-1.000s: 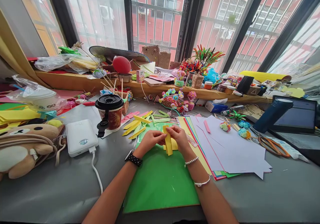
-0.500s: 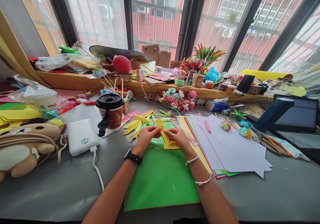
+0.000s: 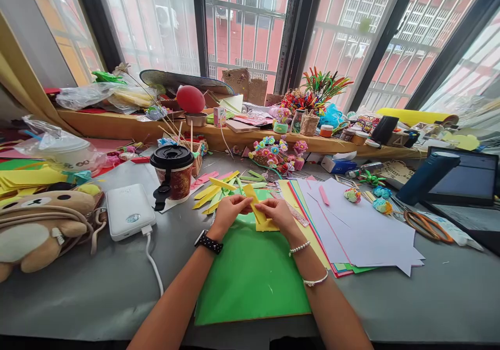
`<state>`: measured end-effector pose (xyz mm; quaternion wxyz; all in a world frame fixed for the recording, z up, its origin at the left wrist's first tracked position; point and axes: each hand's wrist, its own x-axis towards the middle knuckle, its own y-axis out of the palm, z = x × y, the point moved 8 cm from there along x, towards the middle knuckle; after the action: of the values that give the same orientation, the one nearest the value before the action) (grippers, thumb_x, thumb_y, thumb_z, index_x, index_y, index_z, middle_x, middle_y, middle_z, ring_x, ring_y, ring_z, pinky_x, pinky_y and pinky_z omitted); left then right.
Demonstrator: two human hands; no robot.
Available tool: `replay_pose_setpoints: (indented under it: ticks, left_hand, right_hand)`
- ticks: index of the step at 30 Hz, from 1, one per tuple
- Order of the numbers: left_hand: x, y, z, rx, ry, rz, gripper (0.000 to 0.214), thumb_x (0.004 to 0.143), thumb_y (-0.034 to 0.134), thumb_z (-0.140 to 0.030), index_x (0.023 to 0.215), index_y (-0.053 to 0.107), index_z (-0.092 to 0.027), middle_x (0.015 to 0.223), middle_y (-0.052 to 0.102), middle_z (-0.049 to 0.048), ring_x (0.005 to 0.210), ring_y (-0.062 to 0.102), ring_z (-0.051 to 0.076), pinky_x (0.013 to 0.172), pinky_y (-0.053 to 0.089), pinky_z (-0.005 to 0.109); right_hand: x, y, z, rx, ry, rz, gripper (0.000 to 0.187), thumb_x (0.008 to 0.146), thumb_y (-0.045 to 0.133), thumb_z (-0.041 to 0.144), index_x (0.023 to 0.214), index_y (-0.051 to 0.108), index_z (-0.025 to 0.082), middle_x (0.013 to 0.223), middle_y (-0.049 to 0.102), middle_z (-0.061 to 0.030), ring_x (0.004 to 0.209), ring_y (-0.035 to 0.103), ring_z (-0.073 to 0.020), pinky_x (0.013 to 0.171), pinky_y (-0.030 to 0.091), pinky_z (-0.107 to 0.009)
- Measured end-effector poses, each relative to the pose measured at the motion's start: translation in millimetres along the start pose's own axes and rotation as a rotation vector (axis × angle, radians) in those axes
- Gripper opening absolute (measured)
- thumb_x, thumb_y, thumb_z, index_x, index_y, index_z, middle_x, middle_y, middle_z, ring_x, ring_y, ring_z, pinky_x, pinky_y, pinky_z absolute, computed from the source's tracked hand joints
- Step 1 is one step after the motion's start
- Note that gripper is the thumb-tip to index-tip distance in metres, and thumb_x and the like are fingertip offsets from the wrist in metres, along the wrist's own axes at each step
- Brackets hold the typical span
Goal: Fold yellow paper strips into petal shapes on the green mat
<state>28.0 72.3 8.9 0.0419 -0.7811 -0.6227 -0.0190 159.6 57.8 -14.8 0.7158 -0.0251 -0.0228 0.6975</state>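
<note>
As the left hand [image 3: 229,213] and right hand [image 3: 280,215] pinch it from either side, a yellow strip [image 3: 250,191] tilts above a smooth green board [image 3: 253,282]: folded paper, narrow, straight-edged.

Left grip: thumb and fingertips together on the strip's left edge. Wrist: watch [image 3: 209,243], black band, white dots.

Right grip: thumb and fingers clamped on the strip's right side. Forearm: beaded bracelet [image 3: 299,248]; slim silvery bangle [image 3: 315,280].

Below the strip: yellow piece [image 3: 269,226], paper, partly covered; whether the two touch, cannot tell.

Behind the left hand: strip pile [image 3: 223,185], flat and pointed, yellow, green and pink.

Left side: cup [image 3: 175,178], patterned brown, black plastic lid; power bank [image 3: 128,209], white, rounded corners; toy [image 3: 42,230], plush, cord across it.

Right side: sheets [image 3: 371,230], white, fanned over coloured ones; wrinkled balls [image 3: 382,205], multicoloured; scissors [image 3: 427,227], orange loop handles.
</note>
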Motion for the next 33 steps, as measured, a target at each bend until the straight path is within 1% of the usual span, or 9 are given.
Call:
replay_pose_setpoints:
  ticks: [4,8,13,15,19,25,29,33]
  left_hand:
    - [-0.6,-0.2,-1.6,0.000,0.005,-0.020,0.027,0.056,0.065,-0.040,0.058,0.060,-0.013,0.052,0.062,0.0014,0.053,0.059,0.014,0.055,0.049,0.024]
    - [-0.9,-1.0,-2.5,-0.031,0.005,-0.035,0.028,0.056,0.064,-0.040,0.059,0.059,-0.013,0.052,0.062,0.0012,0.052,0.059,0.013,0.055,0.049,0.024]
    - [0.6,-6.5,0.0,-0.078,-0.009,-0.077,0.030,0.054,0.066,-0.041,0.060,0.060,-0.012,0.052,0.061,0.0011,0.052,0.059,0.014,0.057,0.050,0.026]
    - [1.0,-6.5,1.1,-0.088,-0.017,-0.072,0.031,0.053,0.067,-0.041,0.061,0.060,-0.012,0.052,0.061,0.0010,0.051,0.059,0.014,0.058,0.050,0.026]
    - [0.9,-6.4,2.4,-0.105,-0.030,-0.074,0.031,0.053,0.067,-0.041,0.061,0.060,-0.012,0.053,0.062,0.0009,0.053,0.059,0.014,0.059,0.050,0.027]
    - [-0.2,-5.8,1.6,-0.105,-0.021,-0.080,0.030,0.054,0.067,-0.040,0.060,0.060,-0.012,0.054,0.062,0.0012,0.054,0.059,0.014,0.060,0.049,0.026]
    - [0.0,-3.2,3.8,-0.129,-0.037,-0.052,0.029,0.055,0.066,-0.040,0.063,0.061,-0.012,0.058,0.063,0.0016,0.056,0.059,0.013,0.062,0.049,0.026]
    - [0.8,4.3,7.4,-0.156,-0.072,0.049,0.028,0.053,0.069,-0.035,0.068,0.062,-0.013,0.067,0.065,0.0021,0.060,0.059,0.012,0.065,0.048,0.025]
  right_hand:
    - [-0.7,1.4,0.1,-0.002,0.008,0.010,0.031,0.050,0.068,0.043,0.056,0.059,0.014,0.049,0.051,0.0031,0.043,0.042,-0.0063,0.042,0.030,-0.019]
    - [-3.2,2.9,1.7,0.035,0.042,0.035,0.030,0.049,0.068,0.043,0.057,0.062,0.015,0.049,0.053,0.0030,0.043,0.043,-0.0069,0.042,0.032,-0.020]
    - [-8.6,10.8,4.2,0.075,0.097,0.150,0.031,0.050,0.067,0.043,0.061,0.065,0.014,0.058,0.059,-0.0002,0.052,0.050,-0.0095,0.050,0.040,-0.021]
    - [-8.4,10.0,3.9,0.081,0.097,0.141,0.031,0.049,0.069,0.042,0.061,0.064,0.014,0.058,0.059,-0.0004,0.052,0.050,-0.0092,0.052,0.041,-0.021]
    - [-5.0,8.0,-1.3,0.092,0.104,0.110,0.028,0.048,0.070,0.039,0.058,0.063,0.014,0.053,0.057,0.0013,0.047,0.048,-0.0071,0.049,0.039,-0.020]
    - [-3.7,8.8,-1.7,0.062,0.102,0.119,0.027,0.049,0.070,0.039,0.056,0.061,0.014,0.053,0.056,0.0018,0.047,0.047,-0.0071,0.048,0.037,-0.020]
    - [-3.4,6.4,-0.2,0.023,0.073,0.105,0.027,0.049,0.069,0.039,0.053,0.059,0.014,0.051,0.055,0.0022,0.045,0.046,-0.0068,0.047,0.036,-0.021]
    - [-1.8,3.6,-1.1,0.037,0.051,0.083,0.027,0.049,0.069,0.040,0.054,0.059,0.015,0.051,0.056,0.0021,0.046,0.047,-0.0074,0.048,0.037,-0.021]
